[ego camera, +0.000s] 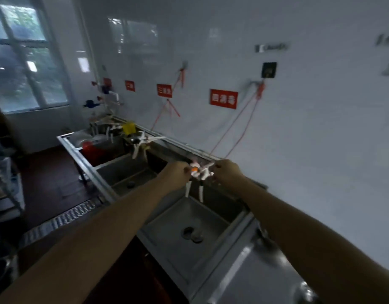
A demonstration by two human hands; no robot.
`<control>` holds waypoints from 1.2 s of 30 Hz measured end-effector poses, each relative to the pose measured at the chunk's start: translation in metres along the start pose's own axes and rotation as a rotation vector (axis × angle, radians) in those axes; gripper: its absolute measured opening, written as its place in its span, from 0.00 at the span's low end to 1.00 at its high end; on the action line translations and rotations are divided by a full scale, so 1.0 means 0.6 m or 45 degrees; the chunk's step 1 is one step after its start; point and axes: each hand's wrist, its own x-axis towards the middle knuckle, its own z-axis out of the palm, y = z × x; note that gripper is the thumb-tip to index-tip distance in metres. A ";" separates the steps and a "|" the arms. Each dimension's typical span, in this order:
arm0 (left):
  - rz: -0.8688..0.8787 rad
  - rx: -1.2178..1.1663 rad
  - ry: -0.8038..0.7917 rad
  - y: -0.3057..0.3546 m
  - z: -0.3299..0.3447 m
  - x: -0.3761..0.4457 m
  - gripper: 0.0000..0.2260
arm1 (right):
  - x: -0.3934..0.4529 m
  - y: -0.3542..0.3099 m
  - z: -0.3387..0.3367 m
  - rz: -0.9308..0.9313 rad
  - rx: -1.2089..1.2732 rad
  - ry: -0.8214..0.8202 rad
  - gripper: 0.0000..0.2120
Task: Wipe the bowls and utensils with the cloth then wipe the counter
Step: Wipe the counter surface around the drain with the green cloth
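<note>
Both my arms reach out over the nearest steel sink basin [167, 224]. My left hand [177, 173] and my right hand [226, 172] are closed on either side of a white tap fitting [200, 172] with an orange knob, mounted at the back rim. Two white spouts [188, 190] hang from it over the basin. The frame is blurred, so the exact finger grip is unclear. The steel counter [244, 273] lies to the right of the basin. No bowl, utensil or cloth shows in this view.
Several more basins run away to the left, each with white taps [140, 145]; a red tub [88, 147] sits in the far one and a yellow item [128, 127] on the back ledge. Red signs [223, 98] and orange cords hang on the white wall. A floor drain grate [57, 222] lies at left.
</note>
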 end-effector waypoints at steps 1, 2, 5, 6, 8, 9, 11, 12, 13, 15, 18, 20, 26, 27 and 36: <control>0.023 0.014 -0.006 0.027 0.029 0.010 0.11 | -0.006 0.036 -0.020 0.042 0.001 0.009 0.10; 0.046 0.031 -0.009 0.049 0.060 0.021 0.10 | -0.013 0.070 -0.040 0.090 0.003 0.020 0.11; 0.124 0.050 -0.081 0.107 0.146 0.043 0.08 | -0.036 0.165 -0.087 0.262 0.038 0.055 0.11; 0.141 0.045 -0.158 0.125 0.171 0.047 0.08 | -0.046 0.196 -0.099 0.329 0.055 0.068 0.11; 0.146 -0.011 -0.345 0.157 0.216 0.051 0.07 | -0.073 0.256 -0.119 0.439 0.061 0.075 0.10; 0.160 -0.047 -0.413 0.171 0.239 0.052 0.07 | -0.088 0.287 -0.126 0.495 0.065 0.088 0.10; 0.194 -0.110 -0.496 0.193 0.289 0.052 0.07 | -0.117 0.344 -0.134 0.624 0.099 0.149 0.10; 0.211 -0.126 -0.532 0.200 0.317 0.051 0.08 | -0.132 0.373 -0.135 0.683 0.097 0.168 0.10; 0.229 -0.139 -0.564 0.206 0.345 0.049 0.09 | -0.149 0.398 -0.133 0.738 0.073 0.177 0.10; 0.281 -0.145 -0.636 0.214 0.402 0.041 0.10 | -0.184 0.448 -0.120 0.838 0.045 0.187 0.10; 0.395 -0.126 -0.793 0.215 0.483 0.018 0.09 | -0.246 0.521 -0.080 0.976 0.001 0.171 0.09; 0.471 -0.102 -0.887 0.209 0.534 -0.003 0.08 | -0.290 0.562 -0.046 1.046 -0.095 0.095 0.10; 0.605 -0.014 -1.104 0.192 0.677 -0.090 0.09 | -0.430 0.659 0.078 1.310 -0.123 -0.042 0.11; 0.608 0.004 -1.132 0.189 0.698 -0.109 0.09 | -0.451 0.672 0.101 1.347 -0.115 -0.060 0.12; 0.844 0.081 -1.487 0.144 0.852 -0.292 0.13 | -0.582 0.752 0.275 1.320 -0.236 -0.465 0.13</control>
